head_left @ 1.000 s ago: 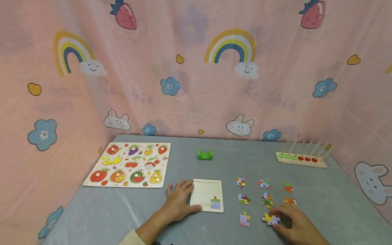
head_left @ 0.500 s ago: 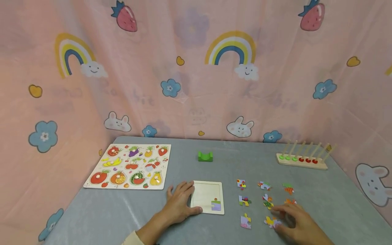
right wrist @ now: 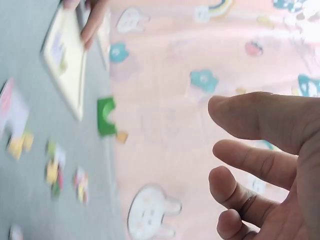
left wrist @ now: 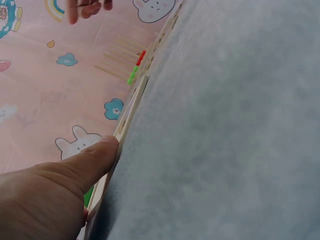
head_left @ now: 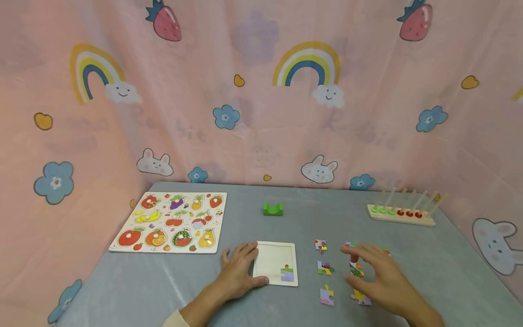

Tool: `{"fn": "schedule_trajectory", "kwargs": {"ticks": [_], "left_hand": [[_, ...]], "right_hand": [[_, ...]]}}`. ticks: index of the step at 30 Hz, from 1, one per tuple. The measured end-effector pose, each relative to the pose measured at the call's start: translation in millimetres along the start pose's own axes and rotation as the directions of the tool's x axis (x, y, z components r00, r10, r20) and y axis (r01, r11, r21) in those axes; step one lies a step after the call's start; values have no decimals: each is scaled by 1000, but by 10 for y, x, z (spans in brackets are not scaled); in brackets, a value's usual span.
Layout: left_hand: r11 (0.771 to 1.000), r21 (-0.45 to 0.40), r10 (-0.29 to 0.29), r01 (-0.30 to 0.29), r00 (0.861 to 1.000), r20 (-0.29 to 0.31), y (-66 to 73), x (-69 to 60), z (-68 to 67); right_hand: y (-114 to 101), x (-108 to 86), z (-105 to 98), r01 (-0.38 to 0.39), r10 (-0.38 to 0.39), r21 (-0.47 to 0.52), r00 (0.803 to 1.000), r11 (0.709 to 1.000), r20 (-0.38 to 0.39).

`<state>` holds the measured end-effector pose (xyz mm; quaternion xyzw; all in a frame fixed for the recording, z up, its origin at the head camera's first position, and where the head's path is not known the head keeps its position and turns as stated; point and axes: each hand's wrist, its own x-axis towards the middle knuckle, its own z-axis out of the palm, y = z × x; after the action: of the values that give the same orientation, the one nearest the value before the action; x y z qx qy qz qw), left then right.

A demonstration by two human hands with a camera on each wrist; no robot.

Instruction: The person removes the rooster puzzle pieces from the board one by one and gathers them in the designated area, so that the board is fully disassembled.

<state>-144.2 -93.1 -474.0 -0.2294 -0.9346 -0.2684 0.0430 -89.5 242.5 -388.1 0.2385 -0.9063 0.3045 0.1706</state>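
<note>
My left hand [head_left: 239, 274] holds the left side of a square wooden puzzle tray [head_left: 269, 259]. Its thumb [left wrist: 102, 152] presses the tray's edge in the left wrist view. One jigsaw piece [head_left: 287, 273], purple and green, lies in the tray's near right corner. My right hand [head_left: 380, 277] hovers over the loose jigsaw pieces, thumb and fingers spread apart with nothing between them, as the right wrist view confirms. Under it are a yellow-purple piece [head_left: 359, 299] and a red-green piece [head_left: 356, 271], both partly covered. Other pieces on that side are hidden by the hand.
Left of the tray lies a fruit knob-puzzle board [head_left: 169, 222]. A green notched block [head_left: 273, 209] stands behind the tray. At the back right is a wooden peg stand [head_left: 402, 215] with green and red beads. A column of pieces [head_left: 325, 268] lies right of the tray.
My right hand has left the yellow-purple piece, risen and moved left and away over the pieces, its fingers spreading. The piece stays on the table. My left hand has stayed at the tray.
</note>
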Motion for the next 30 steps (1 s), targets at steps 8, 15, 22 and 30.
{"fn": "schedule_trajectory", "kwargs": {"ticks": [8, 15, 22, 30], "left_hand": [[1000, -2, 0, 0, 1000, 7, -7, -4, 0], [1000, 3, -2, 2, 1000, 11, -2, -13, 10], [1000, 4, 0, 0, 1000, 2, -5, -23, 2], [1000, 9, -16, 16, 1000, 18, -1, 0, -4]], "right_hand": [[-219, 234, 196, 93, -93, 71, 996, 993, -7], [-323, 311, 328, 77, -82, 139, 996, 987, 30], [-409, 396, 480, -4, -12, 164, 995, 987, 97], [-398, 487, 789, -54, 29, 177, 990, 983, 141]]}}
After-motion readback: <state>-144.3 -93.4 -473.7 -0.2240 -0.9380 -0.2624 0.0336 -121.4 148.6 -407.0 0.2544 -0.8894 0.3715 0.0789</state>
